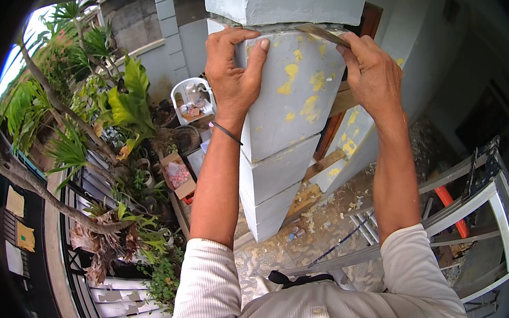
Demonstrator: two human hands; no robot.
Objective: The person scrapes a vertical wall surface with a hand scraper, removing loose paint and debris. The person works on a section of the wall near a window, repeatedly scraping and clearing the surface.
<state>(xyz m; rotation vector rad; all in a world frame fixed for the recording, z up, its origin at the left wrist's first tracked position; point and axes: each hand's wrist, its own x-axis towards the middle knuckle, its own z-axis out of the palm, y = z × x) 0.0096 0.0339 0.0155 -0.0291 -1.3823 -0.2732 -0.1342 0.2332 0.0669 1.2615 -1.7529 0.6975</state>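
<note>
A pale grey painted pillar [278,116] rises before me, its face marked by yellow patches [292,76] where paint has come off. My left hand [236,66] rests on the pillar's left corner, fingers over the edge of a horizontal groove [271,29] and thumb spread on the face. In my right hand [372,71] is a flat metal scraper [323,34], pinched between thumb and fingers. Its blade points left and lies along the groove's lower edge near the right corner. The handle end is hidden by my hand.
An aluminium ladder [460,214] stands at lower right. Paint flakes litter the tiled floor [305,240] far below. Left of the pillar are a white plastic chair [194,101] bearing containers, a cardboard box [178,176], potted plants [133,101] and a metal fence [123,308].
</note>
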